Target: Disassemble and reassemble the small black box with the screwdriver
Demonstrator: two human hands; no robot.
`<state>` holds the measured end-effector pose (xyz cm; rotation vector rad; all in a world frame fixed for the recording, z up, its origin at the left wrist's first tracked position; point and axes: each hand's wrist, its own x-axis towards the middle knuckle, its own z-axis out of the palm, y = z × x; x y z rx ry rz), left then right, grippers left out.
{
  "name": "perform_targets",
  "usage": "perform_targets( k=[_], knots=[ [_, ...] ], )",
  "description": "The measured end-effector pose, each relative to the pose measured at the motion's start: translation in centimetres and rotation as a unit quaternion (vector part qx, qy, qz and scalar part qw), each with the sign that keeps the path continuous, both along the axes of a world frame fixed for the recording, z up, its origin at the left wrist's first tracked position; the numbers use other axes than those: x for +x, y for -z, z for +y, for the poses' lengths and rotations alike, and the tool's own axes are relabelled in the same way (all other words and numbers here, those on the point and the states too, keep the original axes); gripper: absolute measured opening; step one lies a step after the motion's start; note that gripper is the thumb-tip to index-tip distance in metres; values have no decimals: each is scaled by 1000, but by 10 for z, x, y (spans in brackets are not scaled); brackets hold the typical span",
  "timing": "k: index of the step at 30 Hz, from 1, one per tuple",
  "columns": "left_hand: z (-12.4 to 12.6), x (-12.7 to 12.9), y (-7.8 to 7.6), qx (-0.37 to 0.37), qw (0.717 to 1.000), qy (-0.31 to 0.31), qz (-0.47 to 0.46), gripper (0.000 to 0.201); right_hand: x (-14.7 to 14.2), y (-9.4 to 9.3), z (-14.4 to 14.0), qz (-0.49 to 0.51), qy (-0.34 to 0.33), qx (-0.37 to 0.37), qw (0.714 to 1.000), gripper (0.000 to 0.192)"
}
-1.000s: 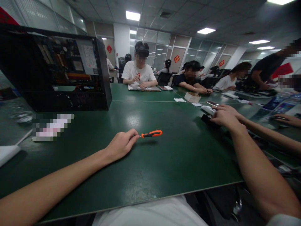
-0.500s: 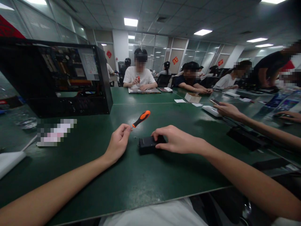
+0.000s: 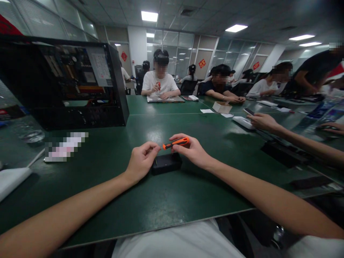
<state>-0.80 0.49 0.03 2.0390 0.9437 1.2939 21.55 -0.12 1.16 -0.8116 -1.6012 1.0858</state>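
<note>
An orange-and-black screwdriver (image 3: 176, 143) is held nearly level above a small black box (image 3: 167, 164) on the green table. My left hand (image 3: 142, 157) is closed in a pinch at the shaft end, and the fingers hide most of the shaft. Around the handle, my right hand (image 3: 192, 152) has its thumb in front and its fingers behind. The black box lies under both hands, with its top facing up.
An open black computer case (image 3: 122, 89) stands on the table (image 3: 150, 215) at the left. Nearby lie a blurred-out item (image 3: 66, 147) and a white object (image 3: 13, 181). To the right, another person's hand (image 3: 264, 122) holds a phone. A small open box (image 3: 222, 106) sits farther back.
My right hand has let go of the black box and moved onto the screwdriver handle. The screwdriver has tipped from slanting upward to nearly level, over the box.
</note>
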Motion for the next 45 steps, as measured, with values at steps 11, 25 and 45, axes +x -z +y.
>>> perform_targets(
  k=[11, 25, 45],
  knots=[
    [-5, 0, -8, 8, 973, 120, 196, 43, 8, -19, -12, 69, 147, 124, 979, 39],
    [-6, -2, -6, -9, 970, 97, 221, 41, 22, -23, -18, -105, 131, 247, 954, 35],
    [-4, -3, -2, -17, 972, 101, 210, 41, -17, -148, -21, -450, -91, 306, 834, 15]
  ],
)
